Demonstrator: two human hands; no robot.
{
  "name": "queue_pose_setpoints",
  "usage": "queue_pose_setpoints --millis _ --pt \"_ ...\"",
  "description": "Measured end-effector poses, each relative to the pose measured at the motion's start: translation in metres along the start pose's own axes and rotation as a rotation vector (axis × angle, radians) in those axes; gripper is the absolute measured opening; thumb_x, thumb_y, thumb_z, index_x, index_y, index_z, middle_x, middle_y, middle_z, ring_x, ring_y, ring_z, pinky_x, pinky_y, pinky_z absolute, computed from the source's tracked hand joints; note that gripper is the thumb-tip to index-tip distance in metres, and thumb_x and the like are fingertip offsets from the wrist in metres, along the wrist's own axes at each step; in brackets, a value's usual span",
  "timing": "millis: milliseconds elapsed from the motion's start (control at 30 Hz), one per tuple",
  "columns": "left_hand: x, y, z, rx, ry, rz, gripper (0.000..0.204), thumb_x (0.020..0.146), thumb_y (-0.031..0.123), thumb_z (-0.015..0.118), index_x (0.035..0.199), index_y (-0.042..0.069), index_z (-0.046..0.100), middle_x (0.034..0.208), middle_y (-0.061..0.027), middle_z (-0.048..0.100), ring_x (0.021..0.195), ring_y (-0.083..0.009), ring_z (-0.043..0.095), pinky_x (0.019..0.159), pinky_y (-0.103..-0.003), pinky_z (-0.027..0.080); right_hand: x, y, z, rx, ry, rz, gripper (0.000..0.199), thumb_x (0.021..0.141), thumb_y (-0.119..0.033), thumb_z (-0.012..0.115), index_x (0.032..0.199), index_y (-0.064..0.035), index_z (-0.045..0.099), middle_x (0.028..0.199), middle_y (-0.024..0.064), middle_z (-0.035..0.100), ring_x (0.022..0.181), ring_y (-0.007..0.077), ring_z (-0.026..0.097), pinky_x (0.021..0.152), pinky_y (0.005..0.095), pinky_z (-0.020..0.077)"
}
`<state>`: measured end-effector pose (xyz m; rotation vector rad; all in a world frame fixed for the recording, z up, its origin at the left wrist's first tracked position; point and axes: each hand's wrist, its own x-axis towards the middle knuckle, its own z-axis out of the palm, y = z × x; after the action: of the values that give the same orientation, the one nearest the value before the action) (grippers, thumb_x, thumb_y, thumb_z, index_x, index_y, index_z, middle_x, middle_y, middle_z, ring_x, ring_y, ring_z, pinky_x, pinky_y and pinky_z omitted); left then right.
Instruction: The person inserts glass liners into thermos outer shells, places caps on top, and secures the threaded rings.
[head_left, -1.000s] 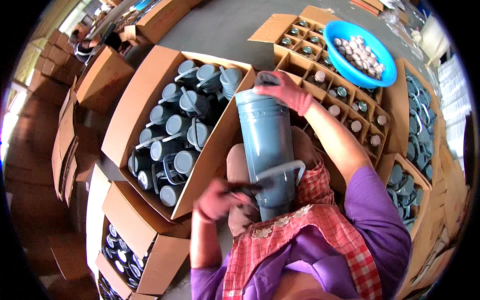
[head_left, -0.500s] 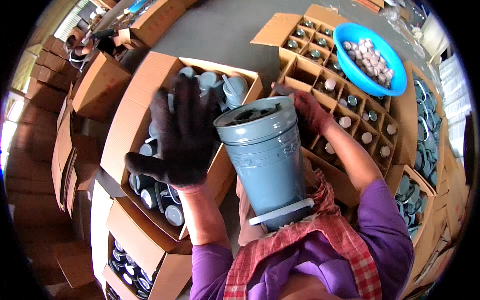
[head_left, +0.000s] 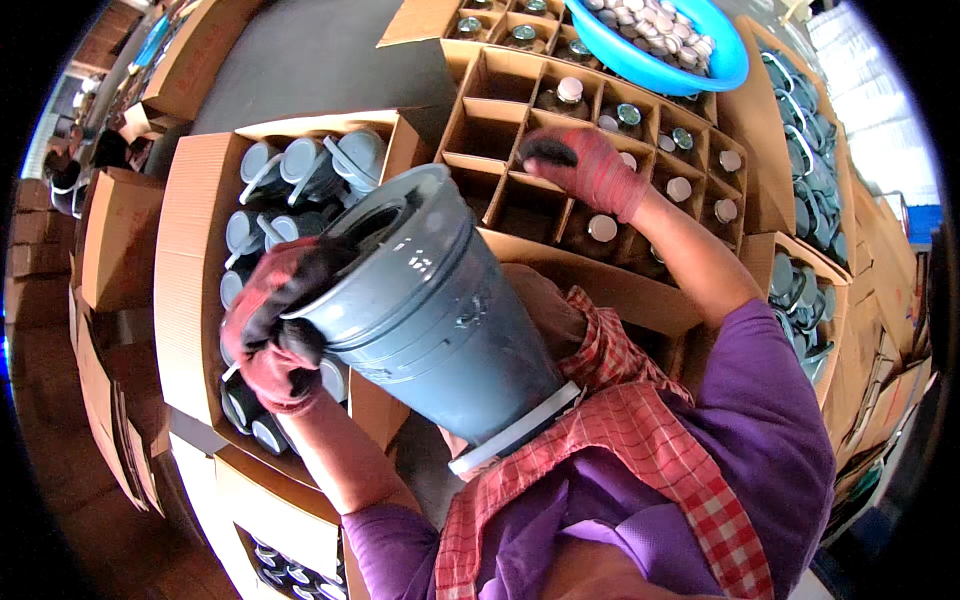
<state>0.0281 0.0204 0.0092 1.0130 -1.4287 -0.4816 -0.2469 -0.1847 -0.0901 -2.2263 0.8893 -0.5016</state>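
A large blue-grey bucket-shaped container [head_left: 440, 310] leans to the left against my apron, its dark round opening facing up and a pale ring round its lower end. My left hand [head_left: 275, 330], in a red and black glove, is closed at the container's upper left rim, fingers curled over the edge. My gloved right hand [head_left: 590, 170] is raised over the divided carton [head_left: 485, 128], fingers curled together; whatever they hold, if anything, is hidden. Glass bottles, some with pale caps [head_left: 602, 228], stand in that carton's compartments. Several of its left compartments hold no bottle.
Left of the container, an open carton [head_left: 190, 290] holds dark vessels with blue-grey lids and handles. A bright blue basin [head_left: 735, 75] full of pale caps sits on the divided carton's far side. More cartons [head_left: 790, 240] of blue-grey pieces stand at right.
My left hand has gone from spread above the left carton to curled at the container's rim. The container has tipped left. My right hand has moved away from its rim. The view has shifted.
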Motion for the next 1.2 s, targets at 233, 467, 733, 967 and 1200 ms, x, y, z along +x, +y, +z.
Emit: queue_pose_setpoints --millis 233,467,733,967,1200 --pt "0.054 0.006 -0.018 0.280 0.429 -0.448 0.036 0.092 0.027 0.045 0.112 0.001 0.059 0.098 -0.0098 0.066 0.088 -0.0194 0.062 0.082 -0.032 0.047 -0.097 0.104 0.047 -0.712 -0.196 -0.076 0.054 0.074 -0.016 0.064 0.125 -0.0163 0.047 0.125 0.0208 0.045 0.109 0.0360 0.052 0.084 0.0428 0.0478" --pt "0.021 -0.050 -0.029 -0.784 0.496 -0.547 0.044 0.091 0.032 0.043 0.126 0.005 0.048 0.124 -0.0139 0.053 0.113 -0.0292 0.051 0.100 -0.045 0.036 -0.110 0.094 0.067 -0.685 -0.248 0.238 0.074 0.074 -0.010 0.062 0.140 -0.0197 0.029 0.129 0.0227 0.040 0.115 0.0378 0.046 0.089 0.0410 0.0458" --pt "-0.030 -0.123 0.003 -0.647 0.683 -0.601 0.041 0.094 0.035 0.044 0.121 0.006 0.052 0.116 -0.0108 0.059 0.107 -0.0261 0.054 0.096 -0.039 0.040 -0.087 0.066 0.029 -0.587 -0.201 0.134 0.084 0.065 -0.022 0.073 0.138 -0.0160 0.032 0.118 0.0216 0.048 0.110 0.0359 0.049 0.091 0.0427 0.0437" --pt "-0.028 -0.086 0.060 -0.471 0.285 -0.550 0.044 0.093 0.039 0.043 0.121 0.007 0.052 0.117 -0.0125 0.057 0.107 -0.0286 0.054 0.096 -0.042 0.040 0.015 -0.095 -0.102 -0.219 0.270 -0.278 0.073 0.065 -0.022 0.073 0.132 -0.0181 0.044 0.112 0.0161 0.059 0.096 0.0293 0.060 0.086 0.0381 0.0463" --pt "0.043 -0.078 0.059 -0.703 0.241 -0.379 0.046 0.093 0.040 0.042 0.122 0.006 0.051 0.120 -0.0137 0.055 0.109 -0.0305 0.052 0.098 -0.044 0.038 0.075 -0.202 -0.073 -0.486 0.342 -1.167 0.064 0.062 -0.021 0.070 0.124 -0.0187 0.052 0.100 0.0078 0.057 0.087 0.0276 0.058 0.070 0.0362 0.0491"
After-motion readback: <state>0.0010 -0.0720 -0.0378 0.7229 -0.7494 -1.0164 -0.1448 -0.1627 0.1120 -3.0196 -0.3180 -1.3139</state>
